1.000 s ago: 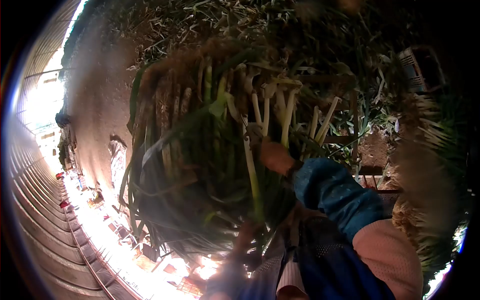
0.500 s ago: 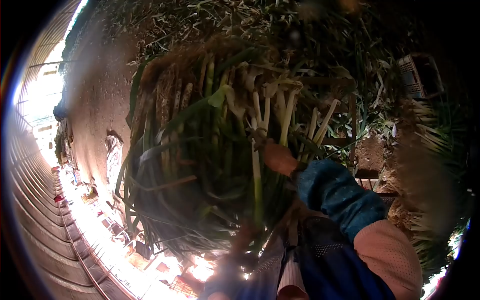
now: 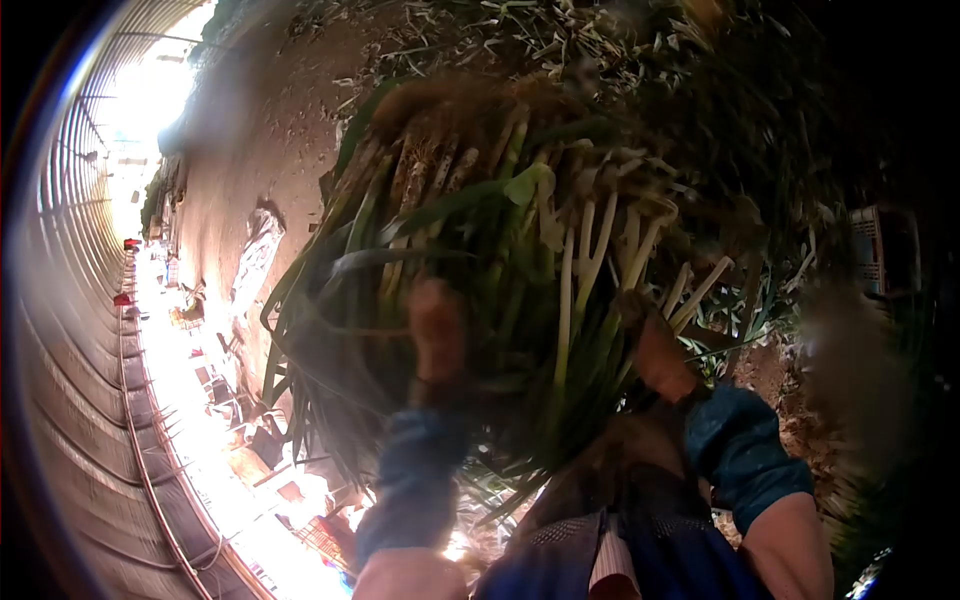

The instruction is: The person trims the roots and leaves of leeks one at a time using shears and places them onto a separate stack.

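Around the heap of long green-leaved stalks (image 3: 500,235) at the centre of the view, leafy litter (image 3: 480,30) spreads at 12 o'clock and a bare dirt floor (image 3: 235,140) shows at 10. A crumpled silvery sheet (image 3: 258,255) lies at 9 o'clock, a slatted crate (image 3: 868,245) stands in shadow at 3, and a ribbed wall (image 3: 80,420) curves between 8 and 9. A broad leaf (image 3: 455,208) slants across the stalks, and the left forearm covers part of the heap's lower leaves.

The pale stalks are smooth and slender, others look soil-stained, with shaggy brown roots; the leaves are flat and strappy. Teal oversleeves (image 3: 740,435) bunch in folds.

Root ends point mostly towards 12 and 1 o'clock, leaves trailing to 6 and 7, so the long axis runs roughly 12 to 6, tipped towards 1 and 7.

The left hand (image 3: 437,322) is blurred over the leaves; whether it grasps anything, I cannot tell. The right hand (image 3: 662,355) is beside the pale stalks at 4 o'clock, its grip likewise unclear.
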Tool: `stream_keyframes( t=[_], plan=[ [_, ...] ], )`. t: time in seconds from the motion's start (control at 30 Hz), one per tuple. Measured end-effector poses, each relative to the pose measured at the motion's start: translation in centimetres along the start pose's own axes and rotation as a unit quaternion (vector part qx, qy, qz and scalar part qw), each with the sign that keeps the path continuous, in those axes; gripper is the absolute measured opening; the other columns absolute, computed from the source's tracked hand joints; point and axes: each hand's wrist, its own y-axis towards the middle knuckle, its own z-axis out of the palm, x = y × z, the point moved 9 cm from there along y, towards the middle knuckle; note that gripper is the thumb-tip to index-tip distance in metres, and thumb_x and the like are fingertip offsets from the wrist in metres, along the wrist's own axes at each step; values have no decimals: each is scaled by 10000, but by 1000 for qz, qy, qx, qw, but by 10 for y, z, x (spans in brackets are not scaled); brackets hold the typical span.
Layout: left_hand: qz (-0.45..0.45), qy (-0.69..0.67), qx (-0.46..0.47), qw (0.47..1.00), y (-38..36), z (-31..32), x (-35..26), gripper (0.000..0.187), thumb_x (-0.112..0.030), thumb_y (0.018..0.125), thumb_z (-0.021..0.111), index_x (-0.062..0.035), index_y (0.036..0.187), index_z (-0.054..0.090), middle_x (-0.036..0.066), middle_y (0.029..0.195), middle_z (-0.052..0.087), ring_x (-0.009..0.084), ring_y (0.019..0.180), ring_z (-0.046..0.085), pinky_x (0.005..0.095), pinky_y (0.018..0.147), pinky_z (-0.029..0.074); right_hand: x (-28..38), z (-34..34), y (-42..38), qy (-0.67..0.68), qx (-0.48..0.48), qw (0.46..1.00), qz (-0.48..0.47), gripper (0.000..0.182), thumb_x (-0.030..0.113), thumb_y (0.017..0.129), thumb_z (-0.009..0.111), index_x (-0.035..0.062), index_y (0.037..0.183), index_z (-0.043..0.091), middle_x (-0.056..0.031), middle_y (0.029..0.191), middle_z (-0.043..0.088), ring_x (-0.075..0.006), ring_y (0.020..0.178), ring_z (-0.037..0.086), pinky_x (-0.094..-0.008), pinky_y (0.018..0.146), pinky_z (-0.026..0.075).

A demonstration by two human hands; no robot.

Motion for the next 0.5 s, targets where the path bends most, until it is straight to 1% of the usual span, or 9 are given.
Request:
stream_keyframes(
  t=[0.03,0.1,0.13,0.17,0.23,0.27,0.37,0.43,0.5],
  plan=[
    [31,137,-10,990,23,-26,4,259,-233,735,603,-29,863,508,124,917,517,279,916,482,360,739,402,-1,9,-6,-9,5,1000,10,316,200,784,541,-38,988,499,-223,860,582,-350,784,581,-422,691,480],
    [-10,219,-40,975,38,-46,16,334,-272,721,634,-9,891,517,135,959,525,307,963,468,389,780,405,-1,21,-18,-26,18,999,32,410,254,802,549,-57,1047,444,-248,852,577,-361,794,584,-432,695,479],
    [-78,164,-60,982,38,-51,27,358,-286,710,653,-8,898,530,137,979,524,314,980,460,401,790,407,-2,25,-20,-31,25,998,45,459,282,810,553,-67,1076,416,-261,848,574,-366,799,585,-437,698,478],
    [-143,109,-78,981,36,-55,38,381,-300,699,672,-7,906,542,140,999,524,322,996,453,412,801,408,-3,31,-21,6,45,998,53,482,305,807,555,-75,1066,411,-269,823,576,-378,787,585,-445,690,477],
    [-170,100,-55,979,38,-59,36,397,-321,680,697,-14,899,571,141,967,547,321,980,478,419,797,415,5,30,-25,83,86,990,70,533,352,801,560,-92,1047,400,-284,772,579,-403,762,586,-461,675,475],
    [-182,94,-43,978,39,-59,35,406,-331,671,709,-17,896,585,142,950,559,320,972,491,422,796,418,10,29,-24,90,91,990,58,532,355,808,550,-95,1048,395,-280,755,582,-408,740,585,-463,660,475],
    [-189,137,131,964,47,-39,33,360,-314,648,719,-45,851,595,128,837,594,331,875,550,429,754,437,20,22,-29,100,106,988,44,532,351,819,535,-103,1050,384,-270,724,588,-419,700,583,-472,625,473],
    [-139,146,157,967,42,-20,3,321,-293,651,696,-54,833,584,121,773,598,336,809,569,429,706,444,23,20,-35,95,120,986,62,535,336,812,546,-111,1054,380,-270,731,587,-418,705,583,-478,617,469],
    [-91,125,183,971,31,6,-29,285,-273,654,672,-62,820,577,122,752,600,337,773,578,430,670,447,21,26,-45,156,109,980,52,509,329,802,575,-74,1057,398,-261,755,585,-432,723,567,-476,620,462]
  ],
)
